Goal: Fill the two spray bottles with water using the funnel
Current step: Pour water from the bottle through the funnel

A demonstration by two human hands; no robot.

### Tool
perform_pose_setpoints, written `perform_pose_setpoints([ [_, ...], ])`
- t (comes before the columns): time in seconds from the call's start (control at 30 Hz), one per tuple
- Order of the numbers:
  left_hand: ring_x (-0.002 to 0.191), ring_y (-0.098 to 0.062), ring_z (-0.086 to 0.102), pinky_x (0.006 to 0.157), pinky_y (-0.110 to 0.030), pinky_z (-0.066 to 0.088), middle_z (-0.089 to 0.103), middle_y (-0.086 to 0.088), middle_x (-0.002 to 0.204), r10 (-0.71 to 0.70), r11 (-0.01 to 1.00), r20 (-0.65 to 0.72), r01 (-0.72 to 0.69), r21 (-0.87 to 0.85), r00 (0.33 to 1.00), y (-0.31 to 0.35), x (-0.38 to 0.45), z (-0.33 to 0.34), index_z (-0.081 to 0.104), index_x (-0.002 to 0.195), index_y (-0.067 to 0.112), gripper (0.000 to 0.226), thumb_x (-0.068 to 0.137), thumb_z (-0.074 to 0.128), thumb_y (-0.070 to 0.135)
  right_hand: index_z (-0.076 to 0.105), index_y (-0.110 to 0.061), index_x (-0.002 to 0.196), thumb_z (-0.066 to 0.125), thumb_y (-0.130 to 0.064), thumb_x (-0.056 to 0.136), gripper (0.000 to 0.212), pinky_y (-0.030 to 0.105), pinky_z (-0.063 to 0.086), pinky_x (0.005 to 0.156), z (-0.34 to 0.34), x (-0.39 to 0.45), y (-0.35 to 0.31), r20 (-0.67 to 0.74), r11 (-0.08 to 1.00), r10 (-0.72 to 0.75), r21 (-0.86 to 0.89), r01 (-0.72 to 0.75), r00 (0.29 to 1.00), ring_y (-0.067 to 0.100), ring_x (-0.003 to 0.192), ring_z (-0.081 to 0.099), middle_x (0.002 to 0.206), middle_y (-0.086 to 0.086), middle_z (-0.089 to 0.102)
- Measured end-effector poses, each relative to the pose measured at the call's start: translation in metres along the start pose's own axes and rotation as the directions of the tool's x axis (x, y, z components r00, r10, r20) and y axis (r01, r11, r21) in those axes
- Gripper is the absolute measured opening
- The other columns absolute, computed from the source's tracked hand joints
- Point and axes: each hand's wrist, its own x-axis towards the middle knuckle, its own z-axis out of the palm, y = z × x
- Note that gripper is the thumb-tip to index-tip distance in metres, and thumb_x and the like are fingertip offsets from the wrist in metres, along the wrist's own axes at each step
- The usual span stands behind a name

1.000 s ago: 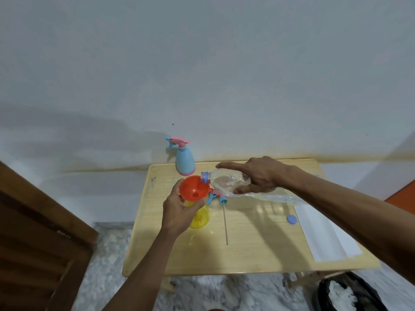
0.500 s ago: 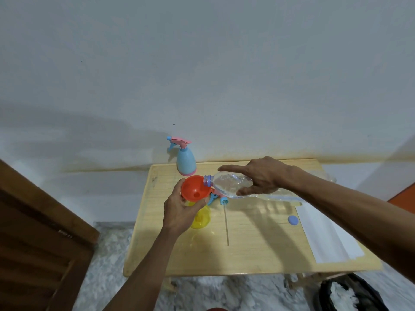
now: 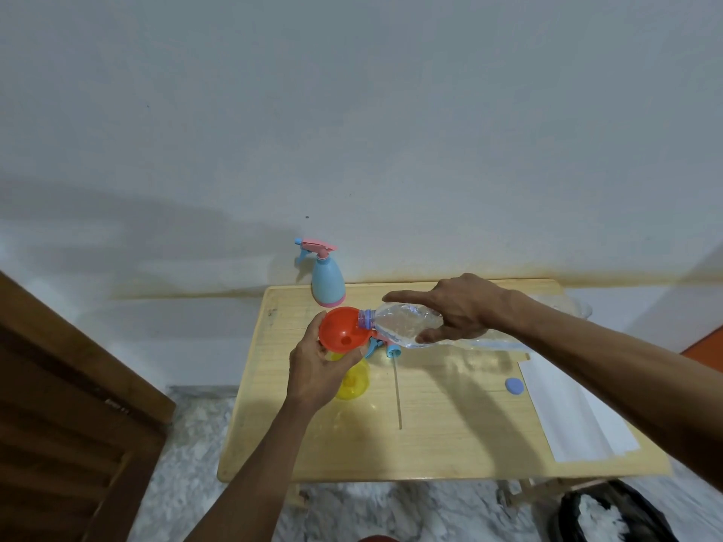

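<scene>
Right hand (image 3: 461,307) grip: thumb and curled fingers wrapped round the clear water bottle (image 3: 407,324), index finger stretched straight out along the top. Bottle lies almost flat, neck to the left. Versus 1 s ago: its mouth has moved left, from just beside the funnel rim to over the rim, now reaching into the bowl of the orange funnel (image 3: 343,333).

Left hand (image 3: 317,369) grip unchanged: fingers curled around the funnel's rim from the left and below. Funnel sits in the neck of the yellow spray bottle (image 3: 354,383), which stands on the desk (image 3: 450,444) left of centre, partly hidden behind the hand.

Blue spray bottle (image 3: 328,281), pink trigger head on, same spot at the desk's back edge. Detached spray head (image 3: 385,346) with its dip tube lies just right of the funnel. Blue cap (image 3: 513,386) sits on the desk beside the white paper (image 3: 575,420) at right. No flow of water discernible.
</scene>
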Motion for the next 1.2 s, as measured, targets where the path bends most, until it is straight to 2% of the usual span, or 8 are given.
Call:
perform_pose_setpoints([
  [0.2,0.122,-0.017,0.058,0.101,-0.038,0.052,0.057,0.010,0.123,0.005,1.000,-0.003,-0.005,0.016,1.000,-0.0018,0.0005,-0.0005,0.040,0.146,0.028,0.091,0.070,0.089,0.035,0.000,-0.056,0.154,0.043,-0.071,0.093,0.077,0.032,0.043,0.064,0.0000,-0.0010,0.0001,0.003,1.000,-0.005,-0.021,0.005,1.000,0.031,0.086,0.066,0.087,0.006,0.068],
  [0.3,0.122,-0.017,0.058,0.101,-0.041,0.052,0.057,0.010,0.123,0.000,1.000,-0.001,0.000,0.002,1.000,-0.0020,0.0002,-0.0006,0.040,0.146,0.028,0.091,0.069,0.089,0.035,-0.001,-0.056,0.154,0.044,-0.071,0.093,0.077,0.033,0.044,0.064,0.0003,-0.0005,0.0001,0.000,1.000,-0.008,-0.022,0.008,1.000,0.030,0.085,0.066,0.089,0.006,0.070],
  [0.5,0.120,-0.014,0.059,0.099,-0.034,0.052,0.059,0.008,0.125,-0.008,1.000,0.000,0.008,-0.016,1.000,-0.0021,-0.0001,-0.0001,0.040,0.146,0.029,0.091,0.069,0.090,0.034,-0.002,-0.057,0.154,0.042,-0.072,0.093,0.077,0.035,0.049,0.068,-0.0006,-0.0004,-0.0003,0.005,0.999,-0.008,-0.032,0.008,1.000,0.030,0.086,0.066,0.089,0.006,0.069],
  [0.7,0.115,-0.011,0.059,0.092,-0.024,0.050,0.058,0.014,0.117,0.000,1.000,-0.005,0.000,-0.025,1.000,0.0006,-0.0019,-0.0003,0.041,0.145,0.027,0.089,0.070,0.089,0.033,-0.003,-0.057,0.153,0.041,-0.074,0.092,0.077,0.036,0.051,0.070,-0.0003,0.0019,0.0006,0.005,0.999,-0.019,-0.051,0.019,1.000,0.031,0.086,0.067,0.090,0.008,0.070],
  [0.83,0.113,-0.010,0.062,0.092,-0.026,0.053,0.061,0.016,0.115,0.003,0.999,-0.007,-0.004,-0.037,1.000,-0.0008,-0.0016,-0.0006,0.043,0.138,0.037,0.083,0.069,0.090,0.031,-0.003,-0.057,0.153,0.042,-0.073,0.092,0.077,0.036,0.053,0.070,-0.0020,0.0019,0.0000,0.006,0.998,-0.022,-0.054,0.022,1.000,0.031,0.082,0.067,0.085,0.007,0.069],
  [1.03,0.113,-0.009,0.062,0.093,-0.028,0.053,0.062,0.015,0.116,0.008,0.999,0.001,-0.008,-0.049,1.000,-0.0006,-0.0013,-0.0010,0.044,0.134,0.040,0.080,0.069,0.090,0.032,-0.001,-0.056,0.154,0.043,-0.072,0.093,0.077,0.035,0.051,0.069,-0.0047,0.0016,-0.0005,0.006,0.997,-0.024,-0.067,0.024,1.000,0.031,0.084,0.066,0.088,0.007,0.070],
  [1.2,0.116,-0.012,0.061,0.094,-0.028,0.054,0.062,0.008,0.122,0.008,1.000,-0.005,-0.008,-0.026,1.000,-0.0026,-0.0017,-0.0013,0.042,0.144,0.030,0.089,0.069,0.090,0.033,-0.001,-0.056,0.154,0.043,-0.072,0.092,0.077,0.035,0.052,0.070,-0.0044,0.0016,-0.0011,0.010,0.998,-0.019,-0.058,0.020,1.000,0.031,0.083,0.066,0.087,0.008,0.070],
])
